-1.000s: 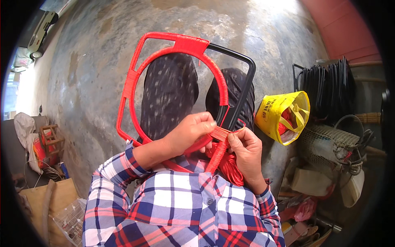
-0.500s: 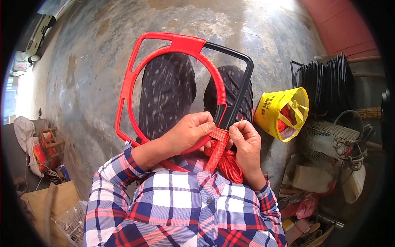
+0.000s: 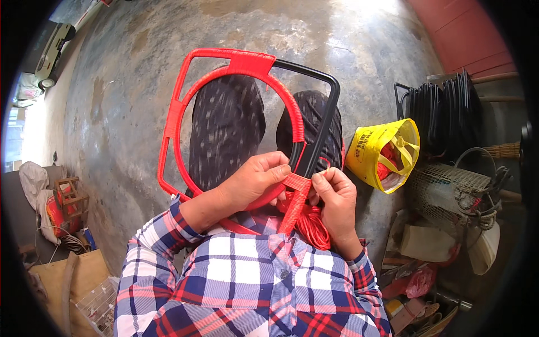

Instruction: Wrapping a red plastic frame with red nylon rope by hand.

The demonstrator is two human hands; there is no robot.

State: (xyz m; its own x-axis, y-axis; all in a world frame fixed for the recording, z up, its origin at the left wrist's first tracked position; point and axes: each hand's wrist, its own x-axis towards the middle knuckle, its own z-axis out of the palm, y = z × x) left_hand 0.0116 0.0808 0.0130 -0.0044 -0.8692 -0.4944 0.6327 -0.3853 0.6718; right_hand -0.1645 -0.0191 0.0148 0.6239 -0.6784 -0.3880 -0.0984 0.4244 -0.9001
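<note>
Left hand [image 3: 258, 175] is closed on the metal frame [image 3: 245, 62], thumb on top beside the wrapped joint [image 3: 297, 182] at the near right, fingers underneath and partly hidden; likely a steadying grip so the frame doesn't twist. Right hand [image 3: 335, 194] has thumb and index pinched on a red strand [image 3: 325, 162], a small loop standing above the fingertips; other fingers curled, can't tell if they hold anything. Pinching right next to the joint probably keeps the strand under control. Frame sits over the lap, near side against the plaid shirt [image 3: 236, 258], far side out over the dark trousers [image 3: 227, 135], so body and legs seem to act as the work support. Red wrap covers most of it; the right outer bar [image 3: 324, 123] and a short bit of the inner ring [image 3: 294, 112] show black. Bundle of red cord [image 3: 314, 229] hangs just below the right hand, presumably for slack. Yellow bag [image 3: 368, 151], mouth open, more red cord inside, sits by the right knee, looks reachable. Black frames [image 3: 449, 112] stand packed together beyond it.
</note>
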